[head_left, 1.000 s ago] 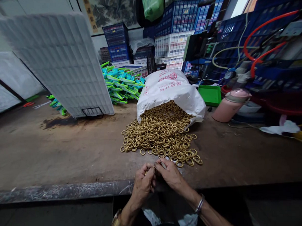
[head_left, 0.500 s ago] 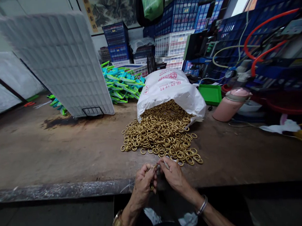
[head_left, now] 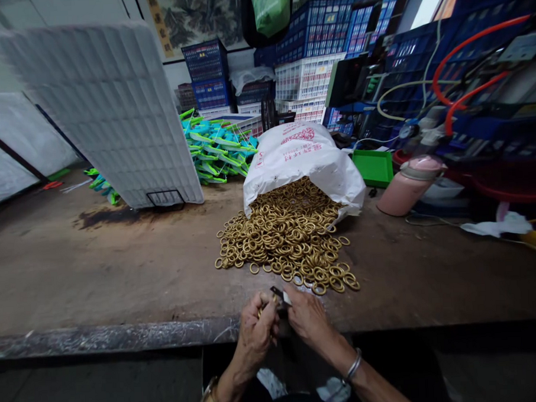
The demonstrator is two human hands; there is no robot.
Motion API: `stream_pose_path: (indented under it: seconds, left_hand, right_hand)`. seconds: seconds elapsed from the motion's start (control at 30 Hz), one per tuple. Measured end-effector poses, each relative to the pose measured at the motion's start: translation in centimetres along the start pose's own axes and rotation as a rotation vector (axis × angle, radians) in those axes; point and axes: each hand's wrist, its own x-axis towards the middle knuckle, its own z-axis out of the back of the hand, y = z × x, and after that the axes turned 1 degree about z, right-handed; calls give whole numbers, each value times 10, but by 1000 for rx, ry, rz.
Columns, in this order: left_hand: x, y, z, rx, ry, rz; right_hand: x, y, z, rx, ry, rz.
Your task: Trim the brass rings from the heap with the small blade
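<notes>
My left hand (head_left: 257,323) is closed at the table's front edge, with a gold ring (head_left: 260,312) pinched between thumb and fingers. Close beside it, my right hand (head_left: 309,319) grips a small knife (head_left: 277,292). The dark blade points left toward the ring, and a pale part shows by the fingertips; the rest is hidden in the hand. Just beyond both hands lies a heap of gold rings (head_left: 291,241), spilling from the mouth of a white sack (head_left: 292,155) with red print.
A white ribbed panel (head_left: 108,113) stands at left, before a pile of green and blue plastic pieces (head_left: 221,147). Right of the sack are a green tray (head_left: 373,168) and a pink bottle (head_left: 409,186). Stacked crates (head_left: 309,80) fill the back.
My right hand has turned and shifted slightly, so the dark blade now shows between the hands. My left hand stays nearly in place, still closed on the ring.
</notes>
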Motion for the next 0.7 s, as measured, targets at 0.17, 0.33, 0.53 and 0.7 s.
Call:
stream_pose_path:
  seconds: [0.17, 0.33, 0.53, 0.7]
  left_hand:
    - [-5, -5, 0, -146, 92, 0]
    - [1, 1, 4, -392, 97, 66]
    - [1, 3, 8, -484, 72, 138]
    - [0, 3, 8, -470, 7, 185]
  right_hand:
    - [11, -8, 3, 155, -29, -42]
    - [10, 1, 7, 720, 75, -114]
    - [2, 22, 12, 1195, 314, -206]
    - [2, 23, 5, 1196, 265, -180]
